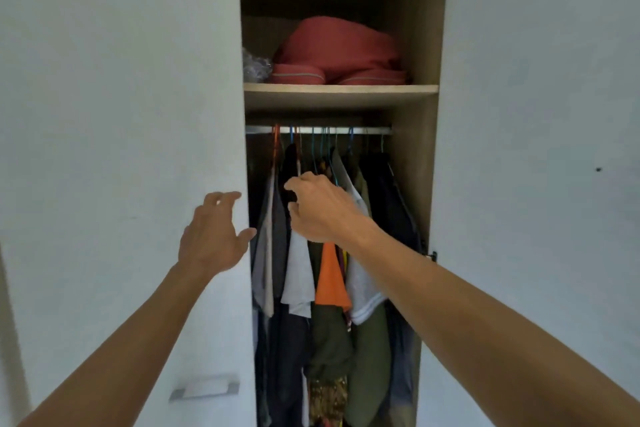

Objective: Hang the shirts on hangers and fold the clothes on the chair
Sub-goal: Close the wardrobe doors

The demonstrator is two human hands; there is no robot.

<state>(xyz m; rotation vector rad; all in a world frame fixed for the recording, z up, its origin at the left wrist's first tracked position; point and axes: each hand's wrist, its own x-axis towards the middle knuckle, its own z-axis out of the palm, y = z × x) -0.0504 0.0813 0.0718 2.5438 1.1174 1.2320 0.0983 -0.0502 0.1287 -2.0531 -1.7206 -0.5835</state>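
**Head view: both hands raised at an open wardrobe**

Head view: an open wardrobe is seen from the front, with a white door (pixel 121 149) on the left and another white door (pixel 540 149) swung open on the right. The left hand (pixel 213 236) is held at the edge of the left door, its fingers spread and lightly curved, and nothing is gripped by it. The right hand (pixel 320 206) is reached in among the hanging clothes; its thumb and fingers are drawn toward each other near a dark garment (pixel 289 166), but whether anything is actually pinched cannot be told, since the fingertips are turned away from the camera.

The shirts (pixel 298 274) are hung close together on hangers (pixel 313 149) from a metal rail (pixel 367 130) under the shelf (pixel 341 90). An orange shirt (pixel 331 284) is seen in the middle, just below the right wrist, with a pale grey one to its left and a white-trimmed grey one to its right. On the shelf above, a folded red bundle (pixel 337 52) is laid, with a crumpled clear plastic bag (pixel 255 68) beside it on the left. A metal handle (pixel 204 388) is fixed low on the left door.
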